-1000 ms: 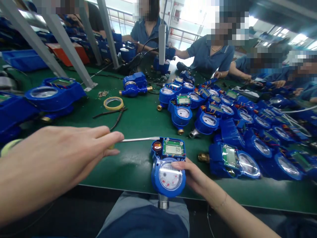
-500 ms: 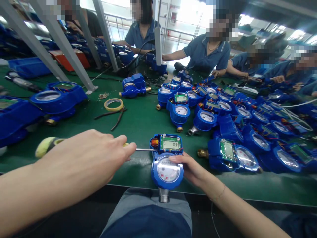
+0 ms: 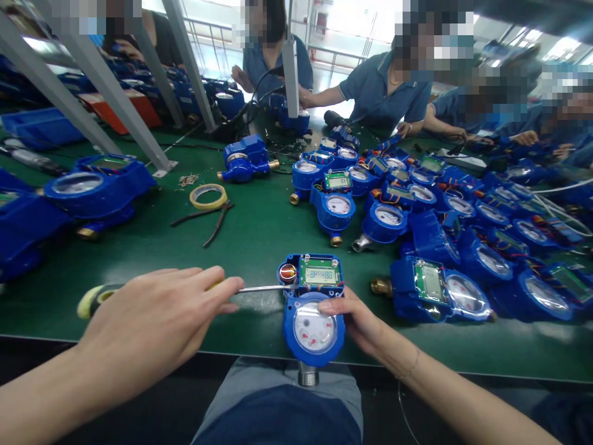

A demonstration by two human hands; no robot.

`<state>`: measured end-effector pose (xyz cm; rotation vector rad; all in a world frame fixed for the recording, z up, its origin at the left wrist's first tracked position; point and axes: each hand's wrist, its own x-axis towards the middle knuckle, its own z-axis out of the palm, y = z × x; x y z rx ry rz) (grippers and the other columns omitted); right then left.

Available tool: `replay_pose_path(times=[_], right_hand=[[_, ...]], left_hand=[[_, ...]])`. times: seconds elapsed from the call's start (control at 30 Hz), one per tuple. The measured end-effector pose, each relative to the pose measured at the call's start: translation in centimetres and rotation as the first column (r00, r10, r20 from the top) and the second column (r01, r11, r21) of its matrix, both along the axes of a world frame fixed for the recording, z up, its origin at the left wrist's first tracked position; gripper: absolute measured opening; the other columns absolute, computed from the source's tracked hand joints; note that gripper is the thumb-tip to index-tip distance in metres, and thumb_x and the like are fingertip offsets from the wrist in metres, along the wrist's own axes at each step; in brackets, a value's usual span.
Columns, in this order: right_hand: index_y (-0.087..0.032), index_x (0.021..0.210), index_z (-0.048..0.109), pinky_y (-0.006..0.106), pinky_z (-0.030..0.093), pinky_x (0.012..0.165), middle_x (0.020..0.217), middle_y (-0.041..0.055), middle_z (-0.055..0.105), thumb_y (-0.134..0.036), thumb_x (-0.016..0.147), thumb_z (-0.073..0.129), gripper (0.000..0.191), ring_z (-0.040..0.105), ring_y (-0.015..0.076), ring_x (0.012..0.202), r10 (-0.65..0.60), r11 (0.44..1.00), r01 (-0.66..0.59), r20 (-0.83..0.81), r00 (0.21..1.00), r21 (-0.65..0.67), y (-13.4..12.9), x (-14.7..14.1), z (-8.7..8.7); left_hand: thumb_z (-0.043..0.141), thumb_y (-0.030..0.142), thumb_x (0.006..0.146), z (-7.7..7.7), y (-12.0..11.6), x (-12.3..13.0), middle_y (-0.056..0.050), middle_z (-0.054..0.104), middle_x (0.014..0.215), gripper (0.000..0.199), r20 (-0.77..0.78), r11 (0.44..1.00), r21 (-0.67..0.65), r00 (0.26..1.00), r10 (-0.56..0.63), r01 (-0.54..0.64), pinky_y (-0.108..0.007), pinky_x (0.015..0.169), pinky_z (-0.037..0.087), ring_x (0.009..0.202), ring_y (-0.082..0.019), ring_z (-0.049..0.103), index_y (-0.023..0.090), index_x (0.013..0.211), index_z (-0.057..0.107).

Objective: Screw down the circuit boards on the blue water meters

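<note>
The fingers (image 3: 227,287) of the left hand (image 3: 152,315), in the head view, are curled around the handle of a screwdriver (image 3: 264,288), whose shaft points across to the blue meter (image 3: 311,309) at the near edge of the bench (image 3: 259,241). The right hand (image 3: 359,318) grips that meter from its right side, thumb laid on the dial cover (image 3: 315,337), the other fingers partly hidden; whether the body rests on the bench cannot be told, but its metal fitting (image 3: 308,374) juts past the edge. The tip seems to sit just below the round orange part (image 3: 288,272), so a sideways skid, caused by pushing at this low slant, could mark the circuit board (image 3: 319,262) or snag the thin wires (image 3: 341,284). A slack right grip could also let the meter swivel or tip over the edge. Compared with one second ago, the shaft has dropped from the housing's top corner to beneath the orange part, and the display (image 3: 321,275) shows a full row of characters instead of "03".
</note>
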<state>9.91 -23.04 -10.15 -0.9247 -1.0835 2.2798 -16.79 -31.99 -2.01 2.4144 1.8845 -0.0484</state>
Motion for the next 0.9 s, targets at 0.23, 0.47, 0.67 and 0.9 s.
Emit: replay_pose_path(times=[0.23, 0.47, 0.67, 0.9], right_hand=[[-0.019, 0.123, 0.059, 0.034, 0.043, 0.093, 0.124, 0.0064, 0.063, -0.024, 0.066, 0.074, 0.059, 0.061, 0.0221, 0.103, 0.03, 0.999, -0.03, -0.019, 0.999, -0.028, 0.4, 0.1, -0.5], [-0.017, 0.117, 0.063, 0.034, 0.047, 0.085, 0.099, 0.0059, 0.071, -0.025, 0.064, 0.074, 0.055, 0.064, 0.0212, 0.087, 0.014, 0.999, -0.014, 0.003, 1.0, -0.039, 0.3, -0.1, -0.4], [-0.016, 0.112, 0.065, 0.032, 0.046, 0.084, 0.099, 0.0065, 0.071, -0.026, 0.063, 0.073, 0.051, 0.063, 0.0208, 0.086, -0.016, 1.0, 0.015, 0.003, 1.0, 0.022, 0.0, -0.1, -0.3], [-0.015, 0.109, 0.066, 0.033, 0.046, 0.084, 0.099, 0.0067, 0.071, -0.026, 0.064, 0.073, 0.047, 0.064, 0.0217, 0.085, -0.025, 1.0, 0.025, -0.014, 1.0, 0.015, -0.4, -0.1, -0.3]], left_hand=[[0.035, 0.029, 0.095, -0.6, -0.2, 0.3, -0.007, 0.067, 0.098, 0.033, -0.177, 1.0, -0.029, 0.984, -0.008, 0.002, -0.043, 0.066, 0.053, 0.084, -0.028, 0.066, 0.026, 0.113, 0.063], [0.035, 0.031, 0.095, -1.3, -0.1, -0.4, -0.007, 0.068, 0.101, 0.032, -0.156, 0.998, 0.032, 0.987, -0.04, 0.046, -0.038, 0.062, 0.051, 0.083, -0.025, 0.066, 0.027, 0.111, 0.062], [0.032, 0.031, 0.096, -1.0, 0.1, -0.3, -0.006, 0.067, 0.095, 0.032, -0.077, 1.0, -0.014, 0.997, -0.025, 0.024, -0.04, 0.064, 0.049, 0.082, -0.026, 0.066, 0.025, 0.11, 0.061], [0.031, 0.032, 0.097, -0.7, 0.5, -0.2, -0.005, 0.066, 0.096, 0.032, -0.043, 0.999, -0.046, 0.999, -0.028, 0.026, -0.041, 0.067, 0.047, 0.085, -0.027, 0.066, 0.025, 0.113, 0.058]])
